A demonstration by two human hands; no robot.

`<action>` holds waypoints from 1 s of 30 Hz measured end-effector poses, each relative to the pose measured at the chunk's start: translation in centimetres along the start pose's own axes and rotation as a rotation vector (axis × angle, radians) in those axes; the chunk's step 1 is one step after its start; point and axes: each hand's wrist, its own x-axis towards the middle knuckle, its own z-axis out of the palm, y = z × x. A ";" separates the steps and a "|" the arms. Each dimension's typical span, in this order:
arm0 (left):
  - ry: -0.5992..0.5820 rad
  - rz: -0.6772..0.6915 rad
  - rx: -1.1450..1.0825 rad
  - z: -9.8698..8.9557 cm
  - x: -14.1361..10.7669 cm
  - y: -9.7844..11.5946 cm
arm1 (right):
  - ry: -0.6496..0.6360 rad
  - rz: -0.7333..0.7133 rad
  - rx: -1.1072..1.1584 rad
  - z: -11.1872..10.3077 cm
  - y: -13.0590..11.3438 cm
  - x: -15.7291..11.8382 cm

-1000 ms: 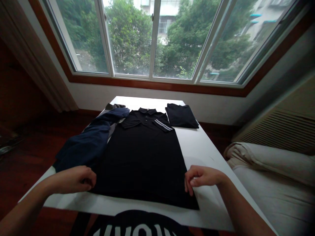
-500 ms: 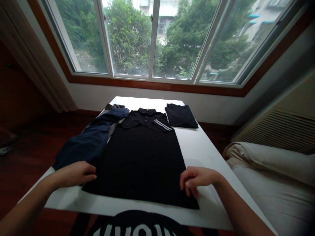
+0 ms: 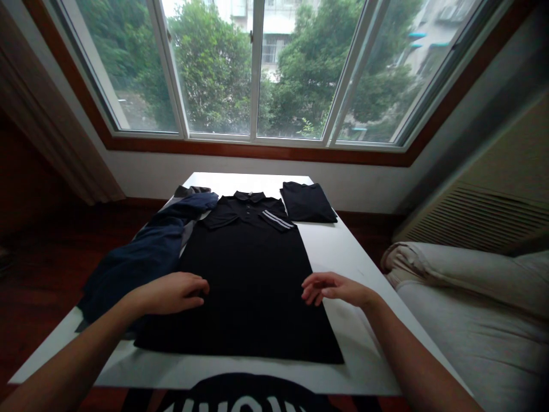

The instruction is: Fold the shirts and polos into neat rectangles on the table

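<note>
A black polo shirt (image 3: 249, 269) lies spread flat on the white table (image 3: 364, 337), collar toward the window. Its short sleeves are turned in over the chest, and white stripes show on the right one. My left hand (image 3: 178, 293) is over the shirt's left part, fingers loosely bent and apart from the thumb, holding nothing. Above the shirt's right edge hovers my right hand (image 3: 332, 288), empty, its fingers slightly curled and apart. Whether the left fingertips touch the fabric I cannot tell.
A heap of dark blue and grey clothes (image 3: 141, 246) lies along the table's left side. At the far right corner sits a folded dark garment (image 3: 307, 202). Beyond the right edge is a beige padded seat (image 3: 467, 309); a window (image 3: 257, 74) is behind the table.
My left hand has moved right and over the shirt. My right hand has risen from the lower right hem, moving farther up the side edge. The view has shifted slightly.
</note>
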 end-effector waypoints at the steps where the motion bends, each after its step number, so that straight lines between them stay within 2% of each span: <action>1: 0.009 0.060 0.012 -0.1 0.9 0.6 | 0.043 -0.015 0.003 -0.2 0.1 0.0; 4: 0.045 0.256 0.059 0.1 3.8 2.5 | 0.182 -0.072 0.017 -0.6 0.5 0.2; 7: 0.052 0.410 0.146 0.9 6.8 4.1 | 0.395 -0.114 -0.026 -1.1 1.0 0.7; 9: 0.058 0.500 0.215 1.7 8.9 4.7 | 0.610 -0.101 -0.174 -1.4 1.3 1.0; 11: 0.121 0.541 0.279 2.4 11.1 4.9 | 0.801 -0.055 -0.399 -1.8 1.7 1.2; 13: 0.238 0.510 0.323 3.0 13.2 4.7 | 0.885 -0.018 -0.555 -2.1 2.1 1.4; 16: 0.377 0.408 0.325 3.6 16.1 3.7 | 0.866 -0.008 -0.609 -2.3 2.2 1.4; 20: 0.390 0.355 0.290 4.9 18.3 1.9 | 0.811 0.001 -0.671 -2.1 1.9 1.5; 24: 0.385 0.346 0.265 6.0 18.7 0.8 | 0.782 -0.017 -0.689 -2.2 2.1 1.6; 30: 0.423 0.269 0.263 6.5 18.5 0.1 | 0.797 -0.004 -0.708 -2.0 2.3 1.6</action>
